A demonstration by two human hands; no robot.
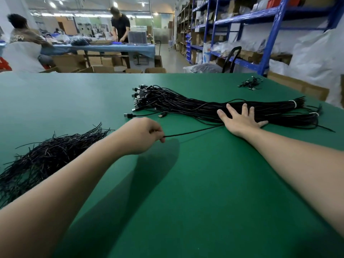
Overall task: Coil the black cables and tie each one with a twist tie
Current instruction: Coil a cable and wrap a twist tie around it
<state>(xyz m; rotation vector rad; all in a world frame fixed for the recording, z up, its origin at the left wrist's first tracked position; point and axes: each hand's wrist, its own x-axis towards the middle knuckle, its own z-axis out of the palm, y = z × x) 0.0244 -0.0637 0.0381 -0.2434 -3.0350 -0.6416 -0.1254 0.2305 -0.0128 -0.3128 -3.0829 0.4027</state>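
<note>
Nearest, low in frame, bare green table [186,211]. At left, a heap of black twist ties [41,161]. The left hand [141,135] pinches one black cable [193,132] taut; the right hand [242,120] lies spread flat on the cable bundle [186,105] at centre right. A few coiled cables [250,84] lie upper right, blue shelving [242,34] beyond.

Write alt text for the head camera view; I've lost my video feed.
The left hand pinches a single black cable and draws it from a large cable bundle, which the right hand presses flat, fingers spread, on a green table. A pile of black twist ties lies at the left.
</note>
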